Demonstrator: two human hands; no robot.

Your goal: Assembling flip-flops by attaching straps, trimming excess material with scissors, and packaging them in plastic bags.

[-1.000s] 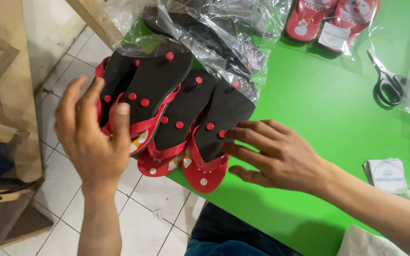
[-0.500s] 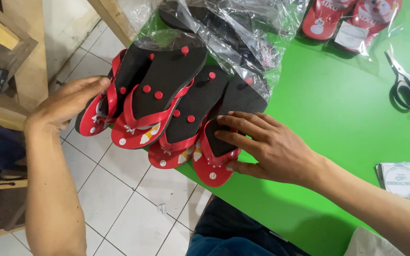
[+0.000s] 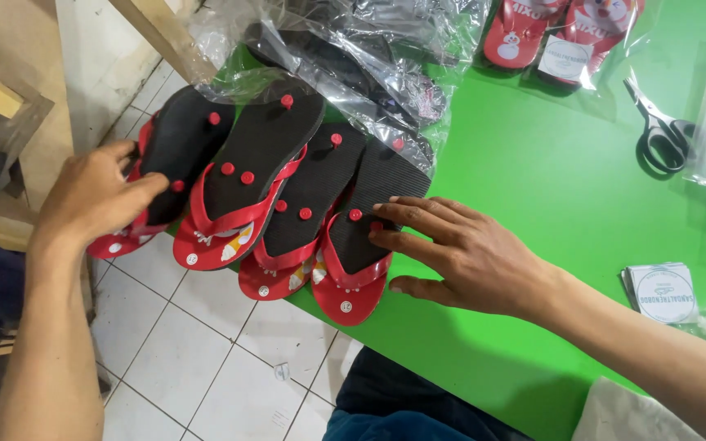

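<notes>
Sandals, four red and black ones, lie sole-up and overlapping at the edge of the green table, toes hanging out over the tiled floor. Left hand rests half-curled on the outermost one, gripping nothing; right hand lies flat with fingers spread on the nearest sole. They look light, foamy and bendy, so pinching the stack by its edges should hold best.

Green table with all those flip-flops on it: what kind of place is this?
Probably a small packing workshop for sandals. Loose red-and-black flip-flops lie overlapped on the green table, more sit bagged in clear plastic bags, and scissors and a stack of paper labels lie nearby.
</notes>
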